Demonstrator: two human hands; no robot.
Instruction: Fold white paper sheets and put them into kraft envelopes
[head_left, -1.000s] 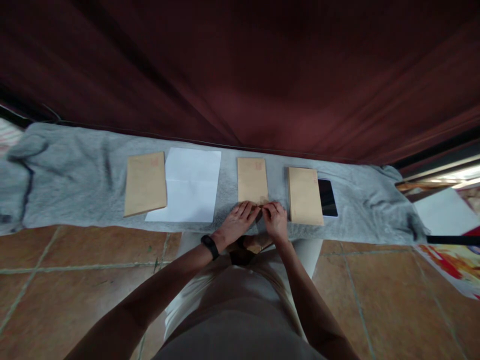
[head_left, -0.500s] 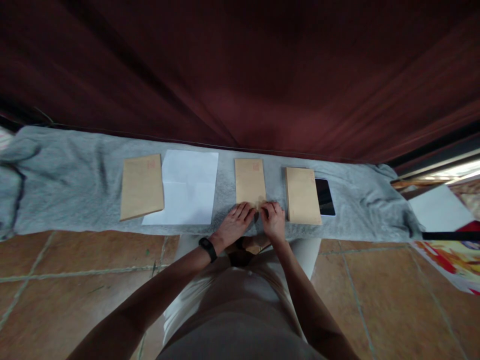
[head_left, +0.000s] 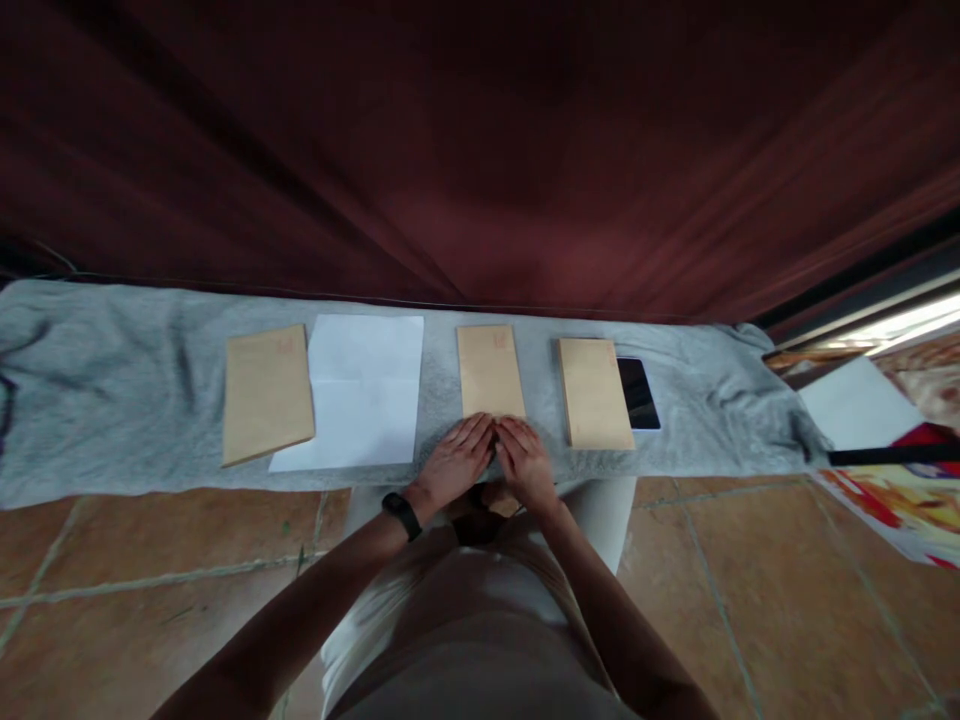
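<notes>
A brown kraft envelope (head_left: 489,370) with a small red printed mark lies lengthwise in front of me on a grey cloth. My left hand (head_left: 463,455) rests on its near end, fingers stretched flat across the paper. Beside it, almost touching at the fingertips, my right hand (head_left: 523,460) also lies with its fingers out flat on that same end. Both hands cover the envelope's near edge, so any flap there is hidden. A dark wristband (head_left: 402,516) is on my left wrist.
Left of the envelope lie white paper (head_left: 367,390) with a fold line and a brown envelope stack (head_left: 268,395) overlapping it. To the right, another envelope stack (head_left: 598,395) partly covers a dark-screened phone (head_left: 639,395). Grey cloth (head_left: 697,400) covers the narrow bench; a dark red curtain (head_left: 480,180) hangs behind.
My fingers were bent and pinching at the envelope's near end; now they lie flatter there, and the hands are closer together. The view has shifted slightly.
</notes>
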